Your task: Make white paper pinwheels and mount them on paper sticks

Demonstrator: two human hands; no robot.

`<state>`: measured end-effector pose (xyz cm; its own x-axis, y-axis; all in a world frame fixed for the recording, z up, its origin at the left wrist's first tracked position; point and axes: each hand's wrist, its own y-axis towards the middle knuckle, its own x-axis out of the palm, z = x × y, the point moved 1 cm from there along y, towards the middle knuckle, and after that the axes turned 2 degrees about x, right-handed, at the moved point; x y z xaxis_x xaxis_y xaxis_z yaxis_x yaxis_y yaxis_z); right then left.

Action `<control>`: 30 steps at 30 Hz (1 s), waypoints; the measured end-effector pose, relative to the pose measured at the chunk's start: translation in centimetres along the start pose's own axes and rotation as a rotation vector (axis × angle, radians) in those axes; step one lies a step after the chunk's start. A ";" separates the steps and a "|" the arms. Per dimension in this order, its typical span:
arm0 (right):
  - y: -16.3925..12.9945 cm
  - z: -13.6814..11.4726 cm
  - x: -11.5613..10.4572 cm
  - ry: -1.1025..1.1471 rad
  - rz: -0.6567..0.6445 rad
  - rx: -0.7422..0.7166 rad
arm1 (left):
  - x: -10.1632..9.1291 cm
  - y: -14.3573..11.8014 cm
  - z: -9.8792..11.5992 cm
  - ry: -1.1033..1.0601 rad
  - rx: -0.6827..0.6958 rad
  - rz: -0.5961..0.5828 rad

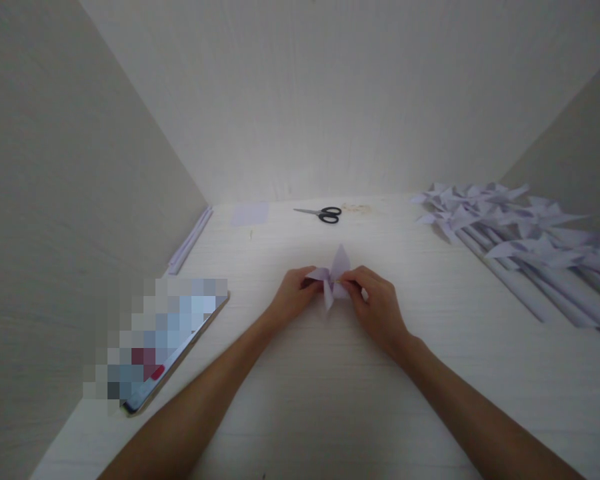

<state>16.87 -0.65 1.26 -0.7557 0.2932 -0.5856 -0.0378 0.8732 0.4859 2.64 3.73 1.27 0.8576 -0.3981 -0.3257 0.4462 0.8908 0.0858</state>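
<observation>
A pale lilac paper pinwheel [329,297] is held just above the table in front of me, its blades fanned out. On its left side my left hand [300,290] is closed, pinching the paper between thumb and fingers. My right hand [375,297] is closed too, with its fingertips at the pinwheel's middle. Between those fingertips a thin yellowish stick [337,281] shows, its tip against the folded paper. How deep the stick goes into the paper cannot be made out.
Black-handled scissors [330,215] lie beyond my hands, beside small pale scraps [357,209]. A square paper sheet [250,214] and rolled paper sticks [191,240] are at left, near a phone [180,353]. Several finished pinwheels [510,227] pile up at right. Walls [310,100] surround the table.
</observation>
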 end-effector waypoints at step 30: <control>-0.1 -0.1 -0.1 -0.018 -0.019 -0.010 | -0.5 0.2 -0.5 0.045 0.103 -0.200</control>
<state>16.85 -0.79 1.31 -0.7430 0.2837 -0.6062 -0.0583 0.8748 0.4809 2.14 4.21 1.01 0.7384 -0.5523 -0.3870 0.6318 0.7672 0.1105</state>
